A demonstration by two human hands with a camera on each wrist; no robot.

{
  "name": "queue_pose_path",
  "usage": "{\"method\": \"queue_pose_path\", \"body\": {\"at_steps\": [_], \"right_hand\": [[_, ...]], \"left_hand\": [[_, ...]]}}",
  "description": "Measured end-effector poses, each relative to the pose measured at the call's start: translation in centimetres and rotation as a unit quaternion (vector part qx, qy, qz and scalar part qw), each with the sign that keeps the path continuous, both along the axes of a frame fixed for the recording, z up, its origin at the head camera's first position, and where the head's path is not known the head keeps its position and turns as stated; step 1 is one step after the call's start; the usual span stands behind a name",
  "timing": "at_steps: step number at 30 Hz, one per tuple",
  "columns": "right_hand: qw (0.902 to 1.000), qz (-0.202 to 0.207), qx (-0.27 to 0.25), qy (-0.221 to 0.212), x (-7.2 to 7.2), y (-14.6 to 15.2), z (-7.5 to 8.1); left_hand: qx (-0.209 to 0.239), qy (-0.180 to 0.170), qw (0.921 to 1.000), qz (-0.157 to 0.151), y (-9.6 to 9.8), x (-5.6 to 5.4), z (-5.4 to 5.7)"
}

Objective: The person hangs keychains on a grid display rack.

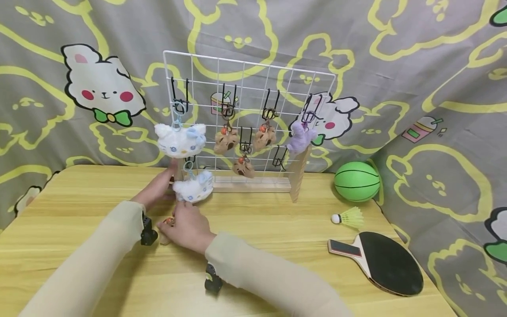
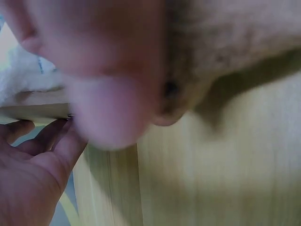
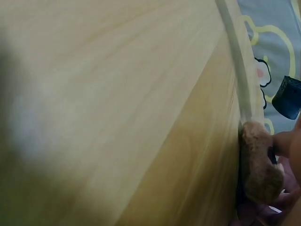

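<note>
In the head view my right hand (image 1: 192,226) pinches a brown plush keychain (image 1: 164,238) with an orange bead, low over the table at the left. The right wrist view shows this brown plush (image 3: 261,167) against the fingers. My left hand (image 1: 158,187) grips the wooden foot at the left end of a white wire display rack (image 1: 231,191), its fingertips partly hidden. In the left wrist view that hand (image 2: 40,172) meets the wood's edge. Just above my right hand hangs a white cat plush (image 1: 194,188), below another white cat plush (image 1: 180,141).
Black hooks on the rack carry several brown plushes (image 1: 226,141) and a purple plush (image 1: 302,138). One lower-right hook (image 1: 279,157) is bare. At the right lie a green ball (image 1: 357,181), a yellow shuttlecock (image 1: 349,217) and a black table tennis paddle (image 1: 390,262). A patterned curtain (image 1: 253,26) stands behind.
</note>
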State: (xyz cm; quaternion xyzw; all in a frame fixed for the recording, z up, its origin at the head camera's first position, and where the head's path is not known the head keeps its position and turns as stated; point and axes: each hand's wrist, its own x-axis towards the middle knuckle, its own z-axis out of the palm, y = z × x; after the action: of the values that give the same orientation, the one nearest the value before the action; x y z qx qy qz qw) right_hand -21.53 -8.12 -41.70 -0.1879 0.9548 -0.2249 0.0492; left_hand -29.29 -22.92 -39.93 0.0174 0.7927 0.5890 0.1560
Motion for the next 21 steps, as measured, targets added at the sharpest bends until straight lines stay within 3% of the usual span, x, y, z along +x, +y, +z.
{"method": "queue_pose_path", "body": {"at_steps": [10, 21], "right_hand": [[0.997, 0.054, 0.052, -0.017, -0.2, 0.8, 0.6], [0.9931, 0.105, 0.051, -0.009, -0.3, 1.6, 0.4]], "left_hand": [[0.003, -0.001, 1.0, 0.001, 0.0, -0.3, 0.2], [0.004, -0.011, 0.9999, 0.009, 0.0, -0.2, -0.3]]}}
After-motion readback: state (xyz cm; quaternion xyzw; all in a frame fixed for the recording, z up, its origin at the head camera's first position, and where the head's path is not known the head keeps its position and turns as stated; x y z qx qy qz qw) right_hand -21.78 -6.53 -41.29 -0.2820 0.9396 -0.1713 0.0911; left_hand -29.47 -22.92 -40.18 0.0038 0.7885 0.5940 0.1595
